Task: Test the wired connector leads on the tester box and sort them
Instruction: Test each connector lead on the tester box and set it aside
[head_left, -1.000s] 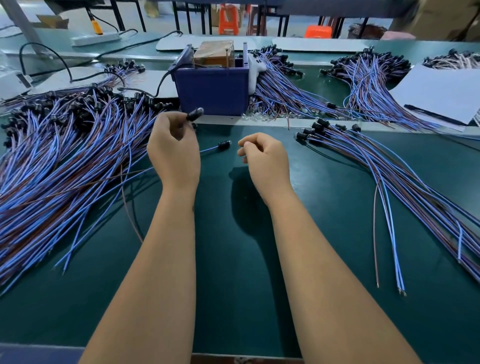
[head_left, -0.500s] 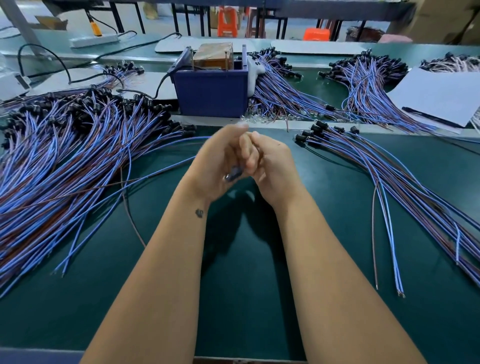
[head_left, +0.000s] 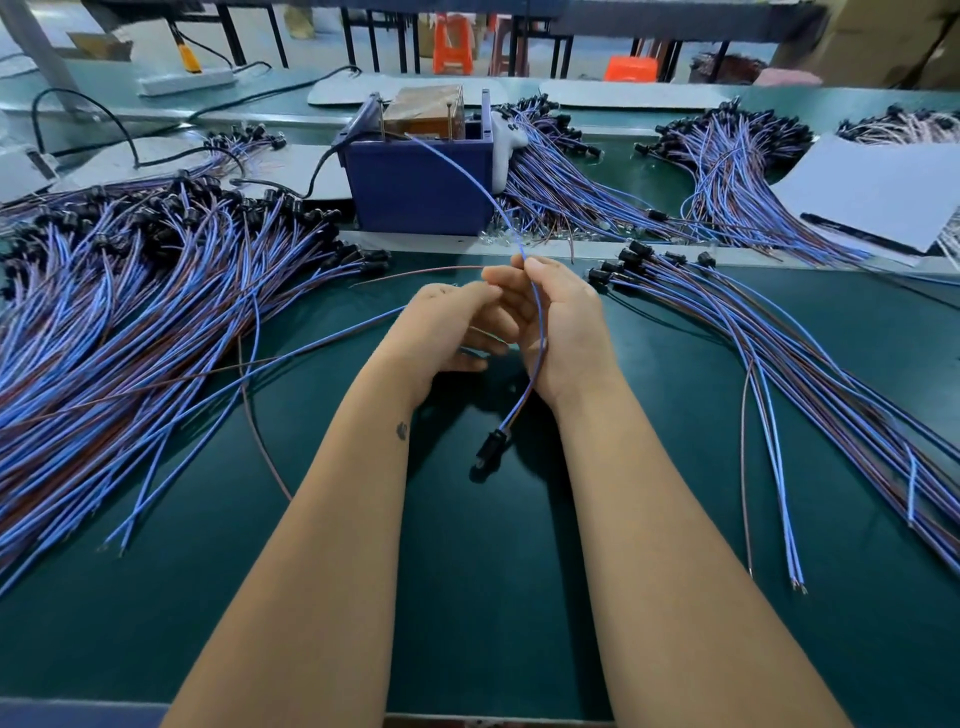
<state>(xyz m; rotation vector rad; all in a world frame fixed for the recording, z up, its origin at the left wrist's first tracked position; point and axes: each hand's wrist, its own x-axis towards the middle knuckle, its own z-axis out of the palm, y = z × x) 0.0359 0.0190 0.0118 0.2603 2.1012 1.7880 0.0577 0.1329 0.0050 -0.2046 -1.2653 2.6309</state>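
- A large heap of leads (head_left: 130, 322) covered the bench's (head_left: 467, 597) left side.
- The left hand (head_left: 447, 332) lay mid-bench, fingers loosely curled; its grip could not be told.
- The right hand (head_left: 556, 322) pinched a blue lead (head_left: 537, 332), connector (head_left: 491, 448) dangling, the far end reaching the tester box (head_left: 415, 187).
- A smaller bundle (head_left: 779, 353) fanned right.

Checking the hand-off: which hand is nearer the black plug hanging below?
Right. The right hand holds the wire just above the black plug; the left hand sits farther left.
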